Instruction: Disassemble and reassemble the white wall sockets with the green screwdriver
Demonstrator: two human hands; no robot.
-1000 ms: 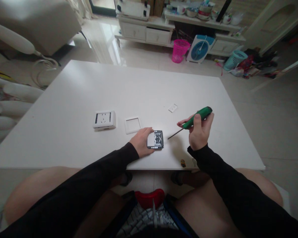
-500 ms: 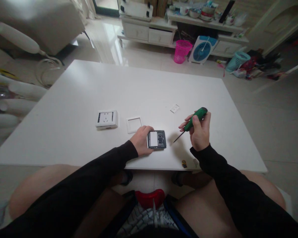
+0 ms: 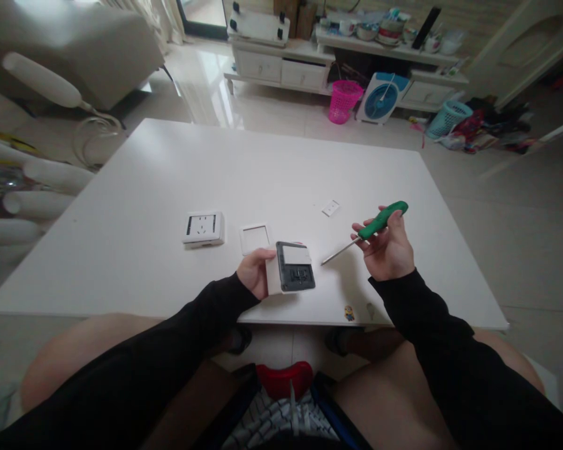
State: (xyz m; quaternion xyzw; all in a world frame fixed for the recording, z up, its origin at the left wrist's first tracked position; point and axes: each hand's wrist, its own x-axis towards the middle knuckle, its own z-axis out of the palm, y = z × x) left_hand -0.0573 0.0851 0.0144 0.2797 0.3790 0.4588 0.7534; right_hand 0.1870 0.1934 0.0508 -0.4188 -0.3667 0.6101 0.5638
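Toward the near edge of the tabletop (image 3: 281, 162), close to its middle, the left hand (image 3: 254, 273) grips a socket box (image 3: 294, 274) by its left side, thumb along the upper edge, most of the other fingers hidden. The box is tilted, its dark inner face exposed below one white panel; whether it touches the tabletop I cannot tell. Nearer the right edge, the right hand (image 3: 389, 253) pinches a green-handled screwdriver (image 3: 381, 221) between thumb and fingers, some fingertips loosely spread; the tip points toward the box, apart from it.

Just beyond the box lies a loose white frame (image 3: 243, 240); farther toward the far edge lies a small white plate (image 3: 331, 208). Toward the left edge stands a second socket box (image 3: 202, 227), with a frame around its face.

The held box thus looks partly open: frame off, panel and dark mechanism in place. Whether any screws are out cannot be seen.
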